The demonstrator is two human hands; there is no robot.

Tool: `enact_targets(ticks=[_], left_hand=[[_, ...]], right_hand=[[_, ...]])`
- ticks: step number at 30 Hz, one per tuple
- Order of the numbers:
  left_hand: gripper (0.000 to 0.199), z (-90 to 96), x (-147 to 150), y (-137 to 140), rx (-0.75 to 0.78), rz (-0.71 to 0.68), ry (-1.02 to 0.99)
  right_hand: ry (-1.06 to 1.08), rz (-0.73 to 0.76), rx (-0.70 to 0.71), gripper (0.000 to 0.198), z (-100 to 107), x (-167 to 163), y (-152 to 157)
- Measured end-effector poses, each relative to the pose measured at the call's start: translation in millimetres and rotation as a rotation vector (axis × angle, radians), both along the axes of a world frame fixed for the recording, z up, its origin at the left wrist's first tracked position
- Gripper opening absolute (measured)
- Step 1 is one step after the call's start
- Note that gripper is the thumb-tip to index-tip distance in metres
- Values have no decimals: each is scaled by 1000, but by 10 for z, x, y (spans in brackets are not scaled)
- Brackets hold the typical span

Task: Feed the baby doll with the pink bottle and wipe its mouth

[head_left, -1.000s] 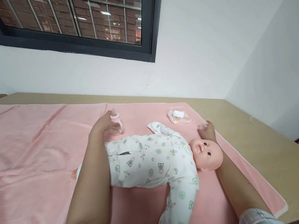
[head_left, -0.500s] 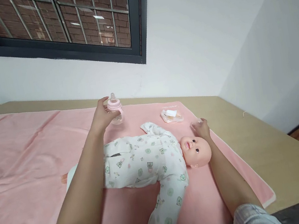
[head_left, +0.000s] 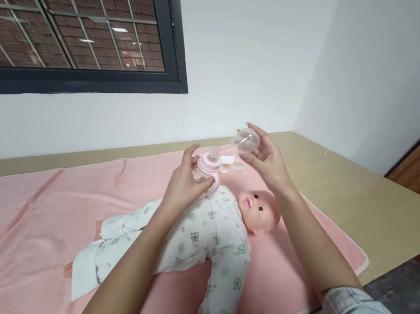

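Above a pink blanket [head_left: 272,281], bottle [head_left: 208,163] clasped in left hand [head_left: 182,186], clear cap [head_left: 246,141] in right [head_left: 272,165].

pink-collared bottle [head_left: 208,163], tilted, teat [head_left: 215,154] uncovered | clear cap [head_left: 247,141], off, tilted, near teat

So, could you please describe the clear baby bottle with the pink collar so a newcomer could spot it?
On the pink cloth lies a doll in white printed clothes. Just above its chest in the picture, the person's left grip holds the bottle. Its pink collar and handle set it apart from the clear cup-shaped cover in the right grip.
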State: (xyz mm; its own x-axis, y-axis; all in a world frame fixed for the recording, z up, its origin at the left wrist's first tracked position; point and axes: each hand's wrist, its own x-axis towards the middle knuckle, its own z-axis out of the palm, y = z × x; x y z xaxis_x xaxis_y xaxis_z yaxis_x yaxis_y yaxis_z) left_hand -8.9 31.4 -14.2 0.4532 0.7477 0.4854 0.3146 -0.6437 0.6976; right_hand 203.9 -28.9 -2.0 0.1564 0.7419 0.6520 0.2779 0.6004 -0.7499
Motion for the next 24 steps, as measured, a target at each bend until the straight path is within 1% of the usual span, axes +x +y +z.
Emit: enact_targets(ticks=[2, 4, 7, 10, 12, 15, 18, 21, 24], left_hand=[[83, 15, 7, -56, 51, 5, 39], [82, 24, 5, -90, 101, 4, 59], [81, 31, 0, -125, 140, -7, 62], [82, 31, 3, -150, 158, -14, 49], [84, 27, 7, -160, 179, -14, 48], [88, 24, 13, -182, 218, -2, 63], [87, 25, 22, -214, 274, 53, 106], [89, 20, 37, -236, 346, 104, 179], [88, 34, 37, -266, 392, 118, 233]], right_hand=[[-47, 19, 11, 78, 30, -204, -100], [-89, 2, 5, 79, 8, -321, -136], [-123, 3, -26, 74, -66, -383, -112], [-130, 55, -58, 71, -117, -415, -87], [-131, 97, -88, 78, -116, -452, -104], [-113, 142, -151, 94, -81, -521, -159], [-78, 110, -180, 101, -60, -568, -196], [-77, 66, -182, 100, -77, -577, -194], [-90, 48, -169, 99, -100, -543, -166]])
